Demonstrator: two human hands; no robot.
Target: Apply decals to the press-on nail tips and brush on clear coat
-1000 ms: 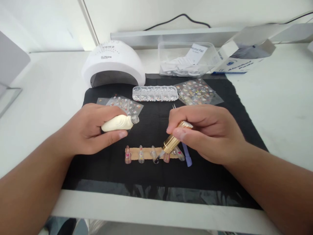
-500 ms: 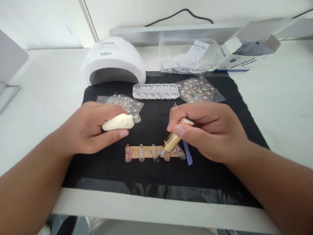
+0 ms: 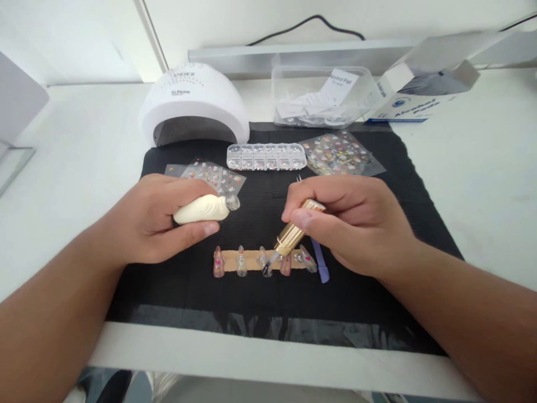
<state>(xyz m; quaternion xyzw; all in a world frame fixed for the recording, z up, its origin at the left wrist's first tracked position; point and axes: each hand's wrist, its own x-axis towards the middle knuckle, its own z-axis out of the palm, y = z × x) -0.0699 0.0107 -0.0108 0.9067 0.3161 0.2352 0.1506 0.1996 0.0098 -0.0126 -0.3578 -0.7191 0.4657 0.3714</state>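
Observation:
My left hand (image 3: 172,215) is closed around a cream nail polish bottle (image 3: 201,209), tilted on its side with its uncapped clear neck pointing right. Between the thumb and fingers of my right hand (image 3: 344,221) is a gold-capped nail polish brush (image 3: 295,232), slanting down to the left. Its dark bristle tip is at the middle press-on nail (image 3: 263,257); whether it touches cannot be made out. Several decorated press-on nails, among them a pink one (image 3: 218,263) at the left end, sit in a row on a tan strip (image 3: 251,260).
Behind my hands are a white nail lamp (image 3: 193,101), a rhinestone case (image 3: 266,157), sticker sheets (image 3: 339,154), a clear tub (image 3: 289,101) of alcohol pads and an open carton (image 3: 415,106). A purple tool (image 3: 321,263) lies by my right hand on the black mat (image 3: 201,302).
My right hand has shifted slightly left with the brush, whose tip has moved a little left and up on the middle nail. The left hand and bottle stay nearly still.

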